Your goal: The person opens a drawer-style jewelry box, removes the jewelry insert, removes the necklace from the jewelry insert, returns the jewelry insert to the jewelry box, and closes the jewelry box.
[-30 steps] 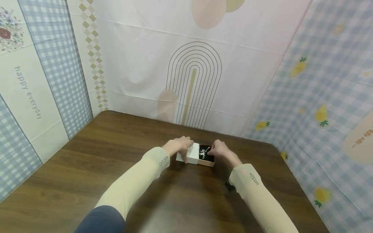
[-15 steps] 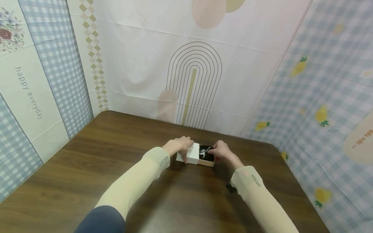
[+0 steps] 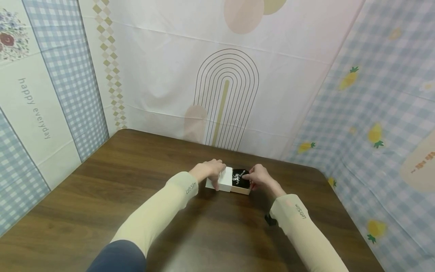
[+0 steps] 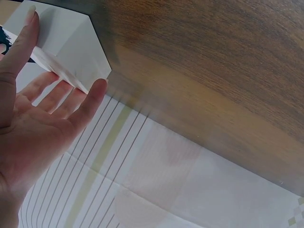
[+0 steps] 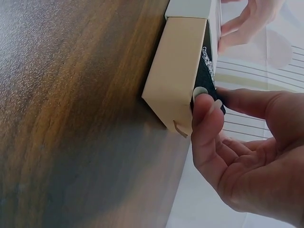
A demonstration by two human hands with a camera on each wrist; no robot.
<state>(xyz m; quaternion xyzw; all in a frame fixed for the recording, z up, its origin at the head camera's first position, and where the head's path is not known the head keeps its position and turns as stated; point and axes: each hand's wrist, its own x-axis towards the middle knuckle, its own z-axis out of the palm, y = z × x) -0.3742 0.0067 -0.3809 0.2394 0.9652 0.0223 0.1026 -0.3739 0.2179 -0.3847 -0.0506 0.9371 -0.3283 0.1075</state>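
Note:
A small drawer-style jewelry box lies on the table, its cream drawer (image 5: 176,61) partly out of the white sleeve (image 3: 225,177). My left hand (image 3: 213,172) grips the sleeve, thumb along one side and fingers along the other. Inside the drawer is a black insert (image 3: 244,184) with a silver chain (image 3: 236,177) on top. My right hand (image 3: 259,176) is at the drawer's right end. In the right wrist view, its thumb and forefinger pinch the corner of the insert, beside a pale round notch (image 5: 201,90). A short ribbon tab (image 5: 179,129) sticks out of the drawer's end.
The brown wooden table (image 3: 153,158) extends around the box on all sides. Behind it hangs a white patterned cloth (image 3: 163,75), with checked cloth (image 3: 360,151) along the right. A dark object (image 3: 270,220) shows under the right wrist.
My right hand has shifted slightly right, from over the insert to its outer edge. More of the black insert and chain shows. The left hand and sleeve have stayed put.

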